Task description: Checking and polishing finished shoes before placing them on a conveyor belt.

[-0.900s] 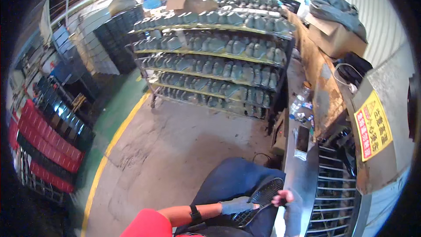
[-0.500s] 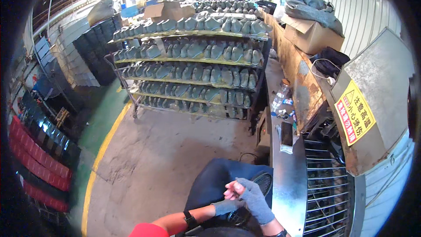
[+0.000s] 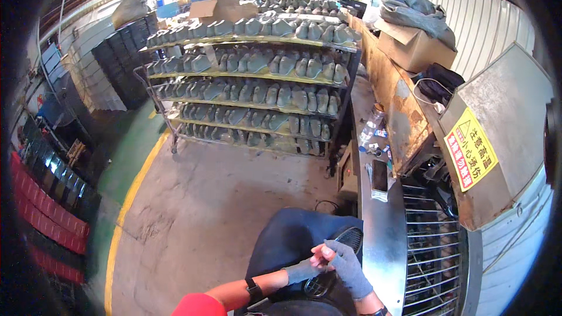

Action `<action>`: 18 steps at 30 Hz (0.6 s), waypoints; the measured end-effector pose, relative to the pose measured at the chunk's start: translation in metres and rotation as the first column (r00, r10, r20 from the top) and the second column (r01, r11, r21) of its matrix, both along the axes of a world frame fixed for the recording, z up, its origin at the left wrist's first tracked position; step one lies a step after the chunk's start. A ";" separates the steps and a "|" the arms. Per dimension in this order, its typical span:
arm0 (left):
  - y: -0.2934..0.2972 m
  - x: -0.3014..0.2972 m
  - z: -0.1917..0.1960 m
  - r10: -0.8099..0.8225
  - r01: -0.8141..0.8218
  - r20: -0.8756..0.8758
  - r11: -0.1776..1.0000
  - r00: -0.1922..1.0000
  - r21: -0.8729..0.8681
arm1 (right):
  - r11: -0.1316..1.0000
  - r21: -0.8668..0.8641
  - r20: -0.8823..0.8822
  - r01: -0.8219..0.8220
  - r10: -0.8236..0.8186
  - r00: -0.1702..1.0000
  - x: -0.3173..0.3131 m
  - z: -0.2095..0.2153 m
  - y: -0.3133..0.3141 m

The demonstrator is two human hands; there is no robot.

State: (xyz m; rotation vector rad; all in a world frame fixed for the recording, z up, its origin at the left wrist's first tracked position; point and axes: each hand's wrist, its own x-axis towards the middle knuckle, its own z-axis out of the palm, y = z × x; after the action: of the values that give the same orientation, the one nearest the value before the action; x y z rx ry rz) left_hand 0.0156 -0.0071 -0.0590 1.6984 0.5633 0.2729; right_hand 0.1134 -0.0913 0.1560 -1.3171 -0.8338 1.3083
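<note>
At the far left, red stacked pieces (image 3: 50, 205) stand in rows beside a green floor strip (image 3: 124, 161), which a yellow line (image 3: 132, 199) borders. Right of that, a wheeled rack (image 3: 252, 73) carries five tiers of grey shoe-shaped pieces (image 3: 252, 92), with an open carton (image 3: 219, 9) behind its top tier. In front of the rack, a red sleeve (image 3: 200, 306) leads to a forearm with a black wristband (image 3: 253, 288) and the left hand (image 3: 301, 271), in a grey fingerless glove, reaching over the dark blue cloth (image 3: 287, 237) on the lap. The black shoe sole (image 3: 350, 237) lies slantwise on that cloth, its middle hidden under both hands. The right hand (image 3: 348, 268), gloved alike, meets the left above the sole, fingers curled and close together; whether either hand's fingers grip anything, I cannot tell. Just right runs the metal desk (image 3: 383, 246), bearing a dark phone (image 3: 379, 175) and a clear bottle (image 3: 370, 129), then a barred grate (image 3: 432, 246) and a tilted metal panel (image 3: 508, 117) with a yellow sign (image 3: 471, 149)
</note>
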 end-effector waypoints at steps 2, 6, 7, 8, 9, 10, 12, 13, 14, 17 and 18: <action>0.004 0.001 -0.003 0.044 -0.045 0.036 0.999 0.998 0.016 | 0.998 -0.025 -0.073 0.054 -0.056 0.996 -0.001 -0.007 0.007; -0.003 0.010 -0.019 0.102 -0.108 0.108 0.993 0.989 0.046 | 1.000 0.027 -0.096 0.008 -0.005 0.995 -0.006 -0.010 0.020; -0.002 0.004 -0.024 0.108 -0.115 0.125 0.992 0.986 0.051 | 0.999 0.028 -0.098 0.015 -0.012 0.995 -0.008 -0.007 0.023; 0.000 0.004 -0.028 0.112 -0.121 0.142 0.991 0.983 0.054 | 0.999 0.033 -0.097 0.002 0.001 0.995 -0.012 -0.001 0.025; 0.001 -0.006 -0.032 0.114 -0.124 0.160 0.991 0.980 0.054 | 0.999 0.034 -0.095 -0.009 0.012 0.995 -0.013 0.004 0.026; 0.002 0.007 -0.034 0.115 -0.126 0.178 0.991 0.977 0.053 | 0.999 0.031 -0.097 0.005 -0.002 0.995 -0.015 0.007 0.025; 0.002 -0.001 -0.039 0.112 -0.125 0.213 0.991 0.971 0.052 | 0.998 0.050 -0.084 -0.022 0.026 0.996 -0.016 0.012 0.022; -0.001 -0.001 -0.050 0.105 -0.120 0.230 0.991 0.968 0.052 | 0.999 0.050 -0.100 -0.013 0.018 0.995 -0.015 0.014 0.020; -0.009 -0.027 -0.062 0.097 -0.113 0.246 0.992 0.964 0.053 | 0.999 0.050 -0.104 0.009 -0.004 0.995 -0.012 0.015 0.016; -0.010 -0.012 -0.064 0.092 -0.112 0.287 0.992 0.954 0.054 | 0.999 0.039 -0.102 0.028 -0.024 0.994 -0.009 0.015 0.007; -0.007 -0.005 -0.066 0.088 -0.109 0.298 0.993 0.950 0.054 | 0.999 0.042 -0.085 0.035 -0.032 0.996 -0.005 0.014 0.003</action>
State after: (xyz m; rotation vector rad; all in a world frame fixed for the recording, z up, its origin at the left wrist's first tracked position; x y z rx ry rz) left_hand 0.0102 -0.0140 -0.1249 1.6587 0.4193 0.6140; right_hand 0.1081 -0.0885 0.1701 -1.2285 -0.7739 1.3037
